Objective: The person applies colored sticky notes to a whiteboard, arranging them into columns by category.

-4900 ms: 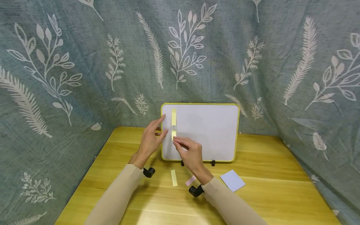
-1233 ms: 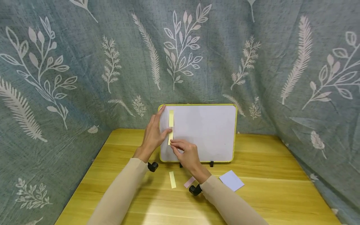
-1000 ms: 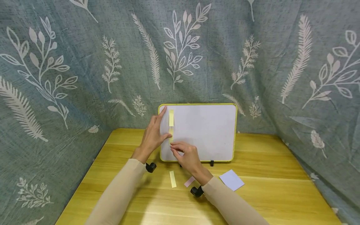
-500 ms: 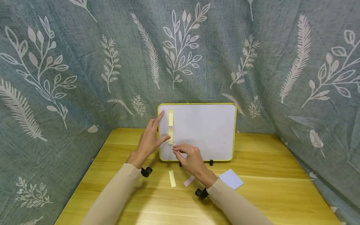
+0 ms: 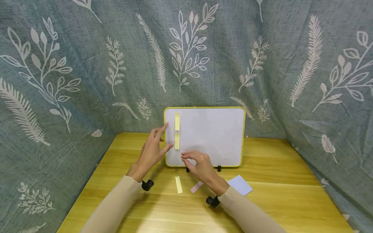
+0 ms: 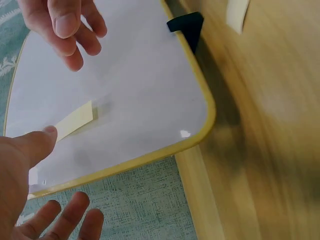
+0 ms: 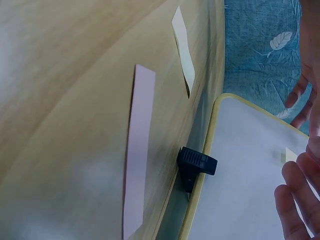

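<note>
A whiteboard (image 5: 211,134) with a yellow frame stands upright, two yellow paper strips on its left side: an upper strip (image 5: 177,121) and a lower strip (image 5: 176,141) just under it. My left hand (image 5: 149,152) is at the board's left edge, fingers spread, the thumb tip close beside the lower strip. Seen from the left wrist, that thumb overlaps the strip (image 6: 76,120), whose lower end stands slightly off the board. My right hand (image 5: 200,165) hovers in front of the board, below and right of the strips, fingers loosely bent and holding nothing.
On the wooden table (image 5: 279,194) before the board lie a yellow strip (image 5: 178,184), a pink strip (image 7: 140,150) and a lavender square of paper (image 5: 241,185). Black feet (image 7: 196,162) hold the board's lower edge. A leaf-patterned cloth (image 5: 204,64) hangs behind and at both sides.
The lower strip, pinched by my right hand earlier, now sticks to the board. My right hand has let go and moved right and down. My left hand has drawn back down and left.
</note>
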